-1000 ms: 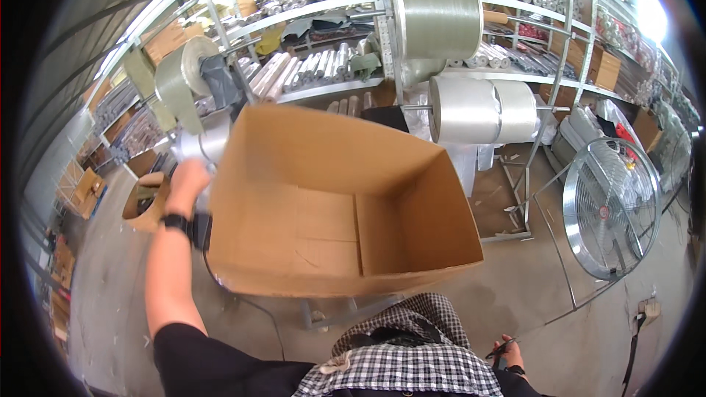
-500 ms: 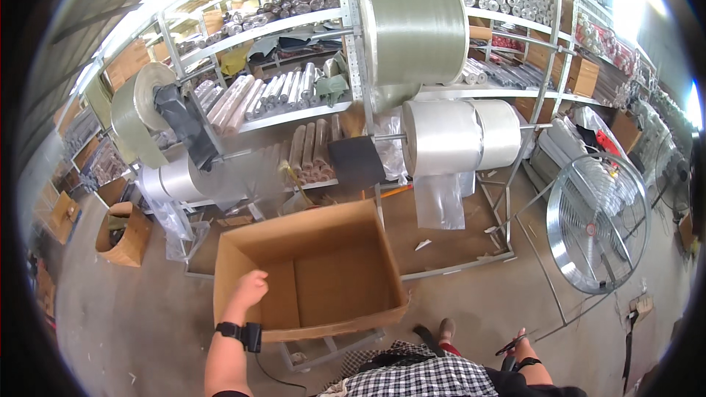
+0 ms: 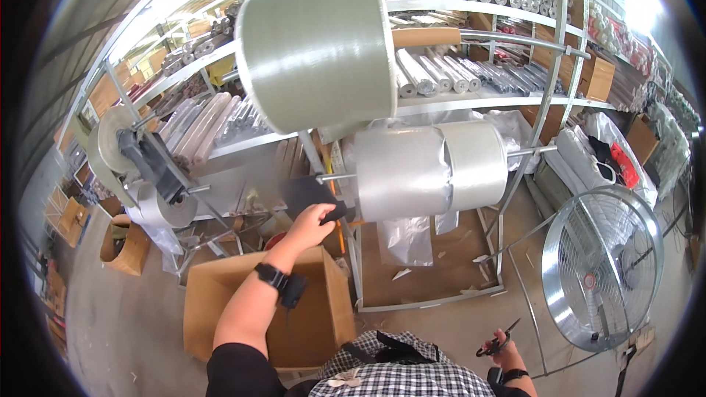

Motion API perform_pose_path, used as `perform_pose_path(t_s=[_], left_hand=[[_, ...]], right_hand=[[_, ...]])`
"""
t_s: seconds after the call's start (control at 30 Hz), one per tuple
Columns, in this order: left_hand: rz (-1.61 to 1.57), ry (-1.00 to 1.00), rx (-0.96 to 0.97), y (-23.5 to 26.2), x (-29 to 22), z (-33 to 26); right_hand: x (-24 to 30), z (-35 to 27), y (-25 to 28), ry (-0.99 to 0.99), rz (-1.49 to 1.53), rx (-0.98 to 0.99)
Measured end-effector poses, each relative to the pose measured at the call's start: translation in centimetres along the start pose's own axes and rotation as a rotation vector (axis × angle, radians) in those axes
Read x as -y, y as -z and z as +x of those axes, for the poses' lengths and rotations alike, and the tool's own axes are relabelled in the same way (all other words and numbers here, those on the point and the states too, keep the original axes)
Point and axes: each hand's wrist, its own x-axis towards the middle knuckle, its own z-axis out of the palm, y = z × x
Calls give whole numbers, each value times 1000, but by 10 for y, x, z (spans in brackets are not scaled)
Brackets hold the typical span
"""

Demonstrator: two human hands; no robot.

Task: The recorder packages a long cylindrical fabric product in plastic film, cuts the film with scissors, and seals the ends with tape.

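I see the left hand (image 3: 312, 224) raised in front of me, its fingers curled tight around a dark sheet (image 3: 305, 195) that hangs near the rack. The grip is at the sheet's lower right corner, just beside the end of the silver film roll (image 3: 430, 169), so I think the hand holds it there to keep the sheet stretched and away from the roll.

The right hand (image 3: 502, 344) stays low at my side, near the floor, and its fingers are closed through the handles of a pair of scissors (image 3: 494, 342). The blades point up and away from my body, which is a safe way to carry them while the other hand works.

Under my left forearm the cardboard box (image 3: 220, 309) stands open on the floor, close to the rack, so things can drop in it easily. The big pale green roll (image 3: 316, 48) sits on the upper bar, above the silver one. A round fan (image 3: 603, 268) stands on the right, well apart from both hands.
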Motion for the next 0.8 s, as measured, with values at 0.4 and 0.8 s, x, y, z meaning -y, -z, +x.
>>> perform_pose_path(t_s=[0.4,0.8], left_hand=[[530,186,-490,-122,49,344],[631,255,-239,-107,80,352]], right_hand=[[6,-76,44,1072,-888,-359],[43,-42,74,120,-155,-316]])
